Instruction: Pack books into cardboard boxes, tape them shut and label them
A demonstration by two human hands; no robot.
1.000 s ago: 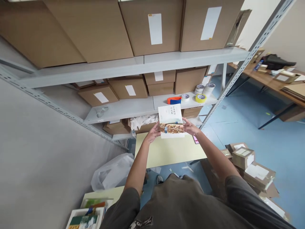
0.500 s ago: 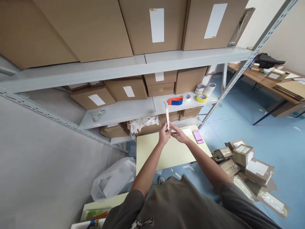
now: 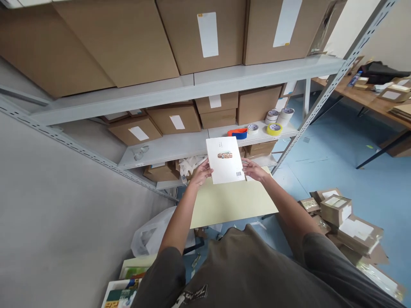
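A white book (image 3: 224, 169) with a small picture in its middle and a barcode at its lower right corner is held up above the pale yellow table (image 3: 231, 205). My left hand (image 3: 201, 172) grips its left edge, and my right hand (image 3: 254, 169) grips the right edge. The broad printed face is turned up toward me. Fingers behind the book are hidden. Just beyond it on the shelf lie an orange and blue band (image 3: 238, 133), a roll of white tape (image 3: 253, 128) and a roll of yellow tape (image 3: 274, 129).
Metal shelving (image 3: 167, 92) with cardboard boxes (image 3: 205, 38) rises in front. Small cartons (image 3: 335, 209) are heaped on the blue floor at right. A translucent plastic bag (image 3: 150, 233) and several books (image 3: 120, 297) sit at lower left. A brown desk (image 3: 369, 96) stands at far right.
The book was edge-on between my two close hands; now its broad face is turned toward me. My hands have moved apart to its opposite sides. The view has shifted slightly.
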